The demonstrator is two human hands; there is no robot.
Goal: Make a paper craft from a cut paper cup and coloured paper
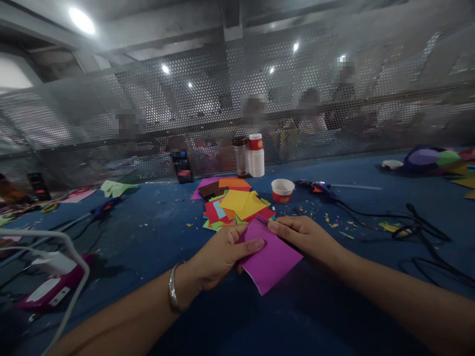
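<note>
A purple paper square (272, 259) is held above the blue table, its far edge turned or rolled over. My left hand (222, 249) grips its left side, thumb lying on top and fingers underneath. At the far corner, my right hand (302, 232) pinches the turned edge between thumb and fingers. Just beyond my hands lies a heap of coloured paper squares (243, 202), with yellow, red, orange, green and brown pieces. A red and white paper cup (282, 190) stands to the right of the heap.
Behind the heap stand a clear bottle (241, 158) and stacked cups (256, 157). To the right lie a glue gun (321, 189), a black cable (371, 216) and paper scraps. At left, a white cable (76, 257) arches near a magenta power strip (54, 291). A perforated metal screen (208, 109) rises behind.
</note>
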